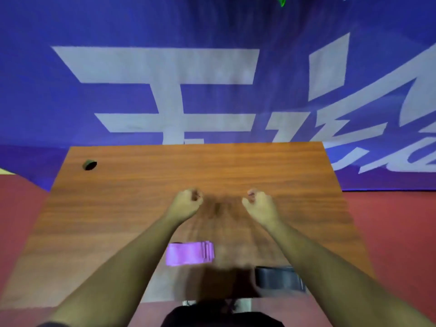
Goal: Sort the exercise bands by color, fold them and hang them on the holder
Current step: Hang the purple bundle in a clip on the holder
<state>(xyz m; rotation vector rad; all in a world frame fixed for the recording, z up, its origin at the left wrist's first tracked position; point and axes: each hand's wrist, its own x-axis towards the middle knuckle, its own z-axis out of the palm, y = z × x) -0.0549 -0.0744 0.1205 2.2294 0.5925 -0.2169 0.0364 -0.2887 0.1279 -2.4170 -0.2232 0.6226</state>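
Observation:
A folded pink exercise band (190, 253) lies on the wooden table (141, 185) near its front edge, between my forearms. A folded black exercise band (278, 278) lies to its right, partly under my right forearm. My left hand (186, 204) and my right hand (259, 205) hover over the table's middle, both curled into loose fists with nothing visible in them. A scrap of green band (282, 0) shows at the top edge, high on the wall. The holder itself is out of view.
A round dark cable hole (89, 165) sits in the table's far left corner. Behind the table hangs a blue banner (212, 27) with large white characters. Red floor (396, 232) lies on both sides. My shoes and dark clothing show below the front edge.

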